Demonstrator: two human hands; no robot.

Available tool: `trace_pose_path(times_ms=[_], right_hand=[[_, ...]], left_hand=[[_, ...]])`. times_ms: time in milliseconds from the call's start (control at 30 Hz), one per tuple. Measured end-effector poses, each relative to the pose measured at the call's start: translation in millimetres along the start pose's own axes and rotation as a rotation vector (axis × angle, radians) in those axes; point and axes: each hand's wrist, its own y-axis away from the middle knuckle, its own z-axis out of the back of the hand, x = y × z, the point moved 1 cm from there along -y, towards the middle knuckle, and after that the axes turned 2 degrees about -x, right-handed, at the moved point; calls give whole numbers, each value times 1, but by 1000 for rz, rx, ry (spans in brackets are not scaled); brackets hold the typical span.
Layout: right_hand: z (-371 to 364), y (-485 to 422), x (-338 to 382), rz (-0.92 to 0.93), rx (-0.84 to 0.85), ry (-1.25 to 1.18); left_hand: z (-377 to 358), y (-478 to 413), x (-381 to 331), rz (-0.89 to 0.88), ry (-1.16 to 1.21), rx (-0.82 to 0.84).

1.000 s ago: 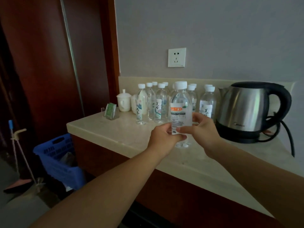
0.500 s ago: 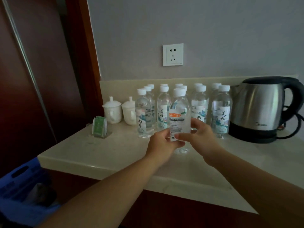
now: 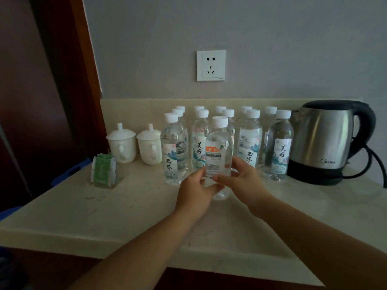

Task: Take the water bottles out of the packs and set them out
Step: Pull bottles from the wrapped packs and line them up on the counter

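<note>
A clear water bottle with a white cap and an orange-topped label stands upright on the beige counter, in front of the others. My left hand grips its lower part from the left, and my right hand grips it from the right, thumb across the front. Behind it, several matching white-capped bottles stand in rows against the backsplash. No pack is in view.
Two white lidded cups stand at the back left, with a clear holder of green sachets in front of them. A steel electric kettle with a black cord sits at the right. A wall socket is above the bottles.
The camera has swung left and come closer to the counter. Both hands still hold the same bottle, now standing in front of the rows.
</note>
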Motion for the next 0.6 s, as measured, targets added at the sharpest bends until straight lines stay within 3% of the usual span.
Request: trace_pose_path(times_ms=[167, 467, 600], right_hand=[[1, -11, -13, -49, 72, -12], [-19, -27, -24, -25, -68, 142], [-15, -24, -23, -50, -12, -4]], left_hand=[[1, -12, 8, -33, -135, -51], [4, -8, 9, 50, -95, -174], [5, -4, 9, 42, -45, -174]])
